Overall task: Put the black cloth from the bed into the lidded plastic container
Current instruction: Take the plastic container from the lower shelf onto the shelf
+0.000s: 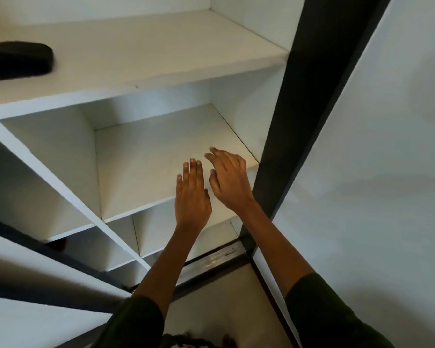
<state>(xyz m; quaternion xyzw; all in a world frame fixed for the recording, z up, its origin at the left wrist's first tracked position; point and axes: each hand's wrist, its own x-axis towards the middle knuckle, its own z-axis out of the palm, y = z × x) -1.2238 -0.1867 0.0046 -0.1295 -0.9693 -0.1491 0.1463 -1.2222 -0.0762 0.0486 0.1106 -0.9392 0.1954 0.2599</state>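
Note:
I face an open white wardrobe. My left hand [192, 194] is stretched out flat over the front of the middle shelf [141, 159], fingers together and extended, holding nothing. My right hand [230, 178] hovers just to its right over the same shelf, fingers spread and slightly curled, also holding nothing. A folded black item [18, 60] lies on the upper shelf at the far left; I cannot tell whether it is cloth or a case. No bed and no lidded plastic container are in view.
A dark wardrobe frame post [286, 121] stands right of my hands, with a pale sliding door panel [374, 146] beyond it. A white vertical divider [60, 187] separates left compartments. A metal door track [211, 259] runs along the floor.

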